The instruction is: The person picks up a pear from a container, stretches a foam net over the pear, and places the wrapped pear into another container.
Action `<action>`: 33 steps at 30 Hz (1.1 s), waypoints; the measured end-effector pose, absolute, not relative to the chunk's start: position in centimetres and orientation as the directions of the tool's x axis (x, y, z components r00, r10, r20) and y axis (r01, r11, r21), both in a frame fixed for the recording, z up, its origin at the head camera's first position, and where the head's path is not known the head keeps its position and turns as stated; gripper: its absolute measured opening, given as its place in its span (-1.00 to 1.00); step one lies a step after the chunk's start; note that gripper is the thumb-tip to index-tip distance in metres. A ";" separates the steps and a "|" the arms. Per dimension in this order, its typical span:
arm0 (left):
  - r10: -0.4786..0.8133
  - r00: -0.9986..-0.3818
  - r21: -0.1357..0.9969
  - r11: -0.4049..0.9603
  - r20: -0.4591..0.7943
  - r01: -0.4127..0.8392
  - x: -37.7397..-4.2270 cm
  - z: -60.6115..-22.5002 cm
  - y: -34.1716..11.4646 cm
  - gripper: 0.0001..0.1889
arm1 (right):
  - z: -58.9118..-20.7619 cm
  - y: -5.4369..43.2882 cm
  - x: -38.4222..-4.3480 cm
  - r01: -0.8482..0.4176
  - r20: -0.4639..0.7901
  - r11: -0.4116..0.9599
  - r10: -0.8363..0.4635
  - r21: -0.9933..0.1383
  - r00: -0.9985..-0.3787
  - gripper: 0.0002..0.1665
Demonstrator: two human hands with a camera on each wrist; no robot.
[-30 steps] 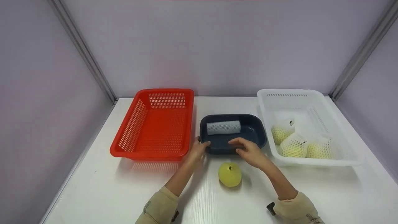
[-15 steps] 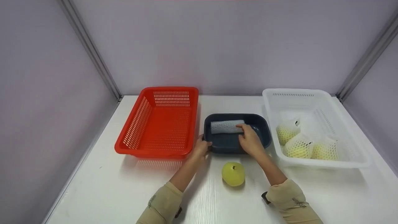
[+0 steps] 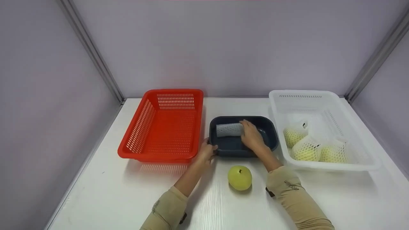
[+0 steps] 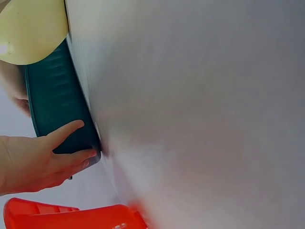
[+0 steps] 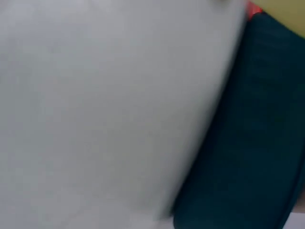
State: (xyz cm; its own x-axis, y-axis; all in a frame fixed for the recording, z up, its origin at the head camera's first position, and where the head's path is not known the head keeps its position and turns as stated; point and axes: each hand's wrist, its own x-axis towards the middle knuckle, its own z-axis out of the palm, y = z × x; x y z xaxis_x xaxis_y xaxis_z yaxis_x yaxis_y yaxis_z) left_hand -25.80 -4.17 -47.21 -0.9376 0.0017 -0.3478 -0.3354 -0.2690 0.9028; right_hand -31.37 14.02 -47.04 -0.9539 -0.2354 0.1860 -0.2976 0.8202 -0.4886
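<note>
My left hand (image 3: 206, 151) is at the left front corner of a dark blue basin (image 3: 233, 152). Its fairly straight thumb and fingers lie against the basin's outer wall in the left wrist view. Inside the basin is a white foam fruit net (image 3: 229, 130), lying lengthwise near the far wall. My right hand (image 3: 252, 135) reaches over the near rim and grips the net's right end, which it covers; the right wrist view does not show these fingers. A bare yellow-green pear (image 3: 240, 178) with a short stem stands on the table just in front of the basin.
A red slotted basket (image 3: 159, 156) stands left of the basin, close to my left forearm. On the right is a white basket (image 3: 332, 166) holding several pears (image 3: 305, 152) in foam nets. Pale panels rise behind and beside the white table (image 3: 127, 195).
My right hand has moved in over the basin, from above its near side to the foam net's right end, and taken hold of it. The left hand stays at the corner.
</note>
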 end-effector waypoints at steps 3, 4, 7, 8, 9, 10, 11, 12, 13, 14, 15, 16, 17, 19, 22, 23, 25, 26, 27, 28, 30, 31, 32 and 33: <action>0.003 -0.932 0.893 -0.283 -0.363 -0.349 -26.0 -47.2 -4.2 -0.39 | -47.7 14.2 -31.7 -0.286 0.170 0.828 -0.232 -0.482 -0.958 -0.41; 0.004 -0.929 0.891 -0.281 -0.371 -0.357 -26.0 -47.2 -4.2 -0.39 | -47.9 14.4 -31.7 -0.282 0.168 0.830 -0.229 -0.481 -0.959 -0.40; 0.017 -0.924 0.883 -0.286 -0.383 -0.372 -26.1 -47.0 -4.2 -0.38 | -48.1 14.6 -31.8 -0.275 0.155 0.833 -0.228 -0.480 -0.961 -0.36; 0.021 -0.924 0.885 -0.278 -0.382 -0.373 -26.1 -47.0 -4.2 -0.38 | -48.2 14.6 -31.8 -0.272 0.150 0.836 -0.227 -0.476 -0.962 -0.36; 0.023 -0.924 0.884 -0.281 -0.382 -0.373 -26.0 -46.8 -4.2 -0.38 | -48.2 14.6 -31.8 -0.269 0.146 0.842 -0.227 -0.467 -0.963 -0.36; 0.020 -0.928 0.890 -0.277 -0.373 -0.363 -26.0 -46.8 -4.1 -0.38 | -48.1 14.7 -31.9 -0.264 0.141 0.850 -0.224 -0.455 -0.964 -0.36; 0.017 -0.928 0.889 -0.281 -0.372 -0.361 -26.0 -46.8 -4.1 -0.38 | -48.1 14.7 -31.9 -0.258 0.135 0.859 -0.220 -0.442 -0.966 -0.37; 0.009 -0.930 0.892 -0.280 -0.367 -0.355 -26.0 -46.8 -4.0 -0.38 | -48.1 14.6 -31.9 -0.246 0.127 0.869 -0.211 -0.430 -0.969 -0.39; -0.001 -0.932 0.896 -0.276 -0.363 -0.348 -26.1 -47.0 -4.0 -0.38 | -48.1 14.6 -31.9 -0.234 0.123 0.878 -0.200 -0.418 -0.972 -0.42; -0.010 -0.934 0.900 -0.272 -0.358 -0.342 -26.4 -47.6 -3.9 -0.38 | -48.1 14.6 -31.9 -0.222 0.122 0.886 -0.188 -0.407 -0.974 -0.45; -0.018 -0.940 0.910 -0.261 -0.340 -0.323 -26.5 -47.8 -4.0 -0.38 | -48.1 14.5 -31.9 -0.214 0.124 0.893 -0.179 -0.397 -0.976 -0.48; -0.019 -0.950 0.923 -0.246 -0.311 -0.297 -27.4 -49.4 -4.2 -0.38 | -48.1 14.5 -31.9 -0.205 0.123 0.896 -0.169 -0.393 -0.978 -0.52; -0.008 -0.960 0.929 -0.251 -0.282 -0.271 -28.3 -51.3 -4.5 -0.39 | -48.1 14.5 -31.9 -0.199 0.125 0.899 -0.162 -0.391 -0.979 -0.57; 0.011 -0.972 0.939 -0.258 -0.234 -0.229 -29.8 -54.2 -4.9 -0.40 | -48.1 14.4 -31.9 -0.196 0.137 0.900 -0.154 -0.389 -0.979 -0.66; 0.011 -0.967 0.931 -0.266 -0.254 -0.248 -29.8 -54.3 -4.9 -0.41 | -48.1 14.4 -31.9 -0.188 0.153 0.895 -0.137 -0.405 -0.979 -0.74; 0.003 -0.962 0.927 -0.267 -0.273 -0.264 -28.6 -52.3 -4.7 -0.42 | -48.0 14.4 -31.9 -0.187 0.161 0.889 -0.129 -0.419 -0.978 -0.76; -0.014 -0.950 0.918 -0.263 -0.311 -0.296 -27.0 -49.3 -4.2 -0.43 | -48.0 14.5 -31.9 -0.190 0.186 0.868 -0.115 -0.459 -0.976 -0.78; -0.028 -0.937 0.908 -0.260 -0.347 -0.329 -26.1 -47.6 -4.0 -0.42 | -48.0 14.5 -31.9 -0.192 0.201 0.855 -0.106 -0.482 -0.974 -0.79; -0.024 -0.937 0.905 -0.267 -0.350 -0.331 -25.7 -47.0 -3.9 -0.43 | -48.0 14.6 -31.9 -0.196 0.216 0.841 -0.096 -0.505 -0.972 -0.81; -0.018 -0.939 0.904 -0.275 -0.345 -0.327 -25.5 -46.8 -3.9 -0.43 | -48.0 14.6 -31.9 -0.199 0.230 0.825 -0.086 -0.529 -0.969 -0.82; -0.014 -0.937 0.900 -0.284 -0.350 -0.332 -25.8 -47.4 -4.0 -0.42 | -47.9 14.7 -31.7 -0.205 0.254 0.796 -0.067 -0.569 -0.965 -0.83; -0.012 -0.937 0.900 -0.283 -0.350 -0.332 -25.8 -47.3 -4.0 -0.43 | -47.8 14.8 -31.6 -0.198 0.257 0.783 -0.051 -0.589 -0.965 -0.83; -0.009 -0.938 0.899 -0.288 -0.347 -0.330 -25.8 -47.3 -4.0 -0.43 | -47.6 14.9 -31.5 -0.190 0.256 0.771 -0.036 -0.608 -0.966 -0.83; -0.007 -0.940 0.899 -0.293 -0.342 -0.325 -25.8 -47.3 -4.0 -0.42 | -47.5 15.0 -31.4 -0.185 0.255 0.757 -0.026 -0.626 -0.967 -0.83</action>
State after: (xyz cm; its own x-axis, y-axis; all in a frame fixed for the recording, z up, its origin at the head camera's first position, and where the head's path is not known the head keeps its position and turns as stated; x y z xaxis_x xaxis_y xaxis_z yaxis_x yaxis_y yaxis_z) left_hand -25.80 -4.00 -47.34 -0.9398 -0.0071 -0.3418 -0.3248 -0.2930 0.8993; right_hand -31.39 14.96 -47.51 -0.9667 -0.0263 0.2546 -0.1855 0.7575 -0.6259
